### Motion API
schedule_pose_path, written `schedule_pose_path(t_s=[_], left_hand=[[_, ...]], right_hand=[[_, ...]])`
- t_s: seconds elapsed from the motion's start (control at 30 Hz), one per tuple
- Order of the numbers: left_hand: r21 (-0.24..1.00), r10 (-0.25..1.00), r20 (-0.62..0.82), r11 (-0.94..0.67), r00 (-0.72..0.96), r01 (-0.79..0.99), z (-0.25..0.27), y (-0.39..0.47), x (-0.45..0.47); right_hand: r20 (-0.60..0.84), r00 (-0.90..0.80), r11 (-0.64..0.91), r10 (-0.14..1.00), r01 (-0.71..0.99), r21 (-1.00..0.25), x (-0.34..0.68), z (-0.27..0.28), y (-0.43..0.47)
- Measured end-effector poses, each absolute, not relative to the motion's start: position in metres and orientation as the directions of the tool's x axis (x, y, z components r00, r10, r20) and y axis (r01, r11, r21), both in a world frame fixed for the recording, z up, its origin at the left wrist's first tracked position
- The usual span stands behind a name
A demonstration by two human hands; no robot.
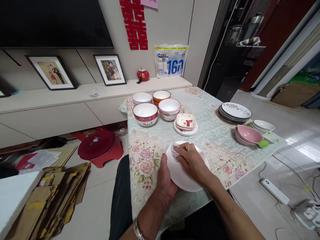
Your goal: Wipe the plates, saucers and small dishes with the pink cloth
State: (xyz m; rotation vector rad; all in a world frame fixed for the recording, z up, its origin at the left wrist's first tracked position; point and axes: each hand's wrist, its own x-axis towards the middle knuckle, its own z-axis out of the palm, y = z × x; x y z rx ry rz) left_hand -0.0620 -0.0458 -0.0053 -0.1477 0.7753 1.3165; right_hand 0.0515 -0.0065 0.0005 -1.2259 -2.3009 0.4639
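Observation:
My left hand [165, 182] is closed on the lower left edge of a white plate [183, 181], its thumb along the rim. The plate is tilted over the near side of the table. Pressed against the plate's upper face, my right hand [192, 162] pinches a thin pale wipe [176, 150], partly hidden under the fingers. Just beyond the plate, a square dish with a red pattern [186, 121] rests on small round plates [194, 130].
Several bowls [145, 113] stand at the table's far left. To the right are stacked patterned plates [236, 110], pink leaf-shaped bowls [248, 134] and small white bowls [263, 125]. A floral cloth [145, 160] covers the table. Flattened cardboard [55, 196] lies on the floor at left.

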Motion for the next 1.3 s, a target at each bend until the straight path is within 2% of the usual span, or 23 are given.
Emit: schedule_pose_path(t_s=[0.1, 0.2, 0.3, 0.37, 0.53, 0.67, 0.83, 0.97, 1.1, 1.3], left_hand=[[0.272, 0.835, -0.538, 0.305, 0.119, -0.913, -0.006, -0.046, -0.063], [0.25, 0.834, -0.526, 0.34, 0.167, -0.907, -0.005, -0.046, -0.062], [0.246, 0.807, -0.569, 0.352, 0.16, -0.903, -0.004, -0.046, -0.061], [0.259, 0.803, -0.577, 0.351, 0.147, -0.9, -0.004, -0.046, -0.061], [0.333, 0.806, -0.585, 0.339, 0.089, -0.88, -0.004, -0.047, -0.061], [0.387, 0.78, -0.625, 0.318, 0.007, -0.865, -0.005, -0.047, -0.061], [0.423, 0.763, -0.645, 0.306, -0.046, -0.853, -0.003, -0.048, -0.059], [0.429, 0.767, -0.64, 0.308, -0.045, -0.849, 0.0, -0.05, -0.059], [0.399, 0.784, -0.621, 0.307, -0.008, -0.864, -0.001, -0.05, -0.059], [0.368, 0.806, -0.592, 0.278, 0.007, -0.887, -0.007, -0.048, -0.06]], right_hand=[[0.186, -0.604, 0.574, 0.775, 0.549, -0.607, 0.055, 0.015, -0.023], [0.086, -0.696, 0.538, 0.713, 0.465, -0.703, 0.075, 0.027, -0.038], [0.018, -0.73, 0.503, 0.683, 0.452, -0.737, 0.094, 0.028, -0.043], [0.034, -0.708, 0.508, 0.706, 0.472, -0.72, 0.101, 0.022, -0.039], [0.176, -0.521, 0.517, 0.835, 0.637, -0.572, 0.092, 0.003, -0.011], [0.258, -0.397, 0.469, 0.881, 0.807, -0.359, 0.083, -0.007, 0.001], [0.242, -0.274, 0.292, 0.931, 0.956, -0.04, 0.086, -0.011, -0.022], [0.197, -0.204, 0.198, 0.959, 0.979, 0.051, 0.088, -0.009, -0.038], [0.195, -0.214, 0.218, 0.957, 0.976, 0.001, 0.079, -0.008, -0.025], [0.219, -0.354, 0.403, 0.909, 0.881, -0.249, 0.052, -0.003, 0.001]])
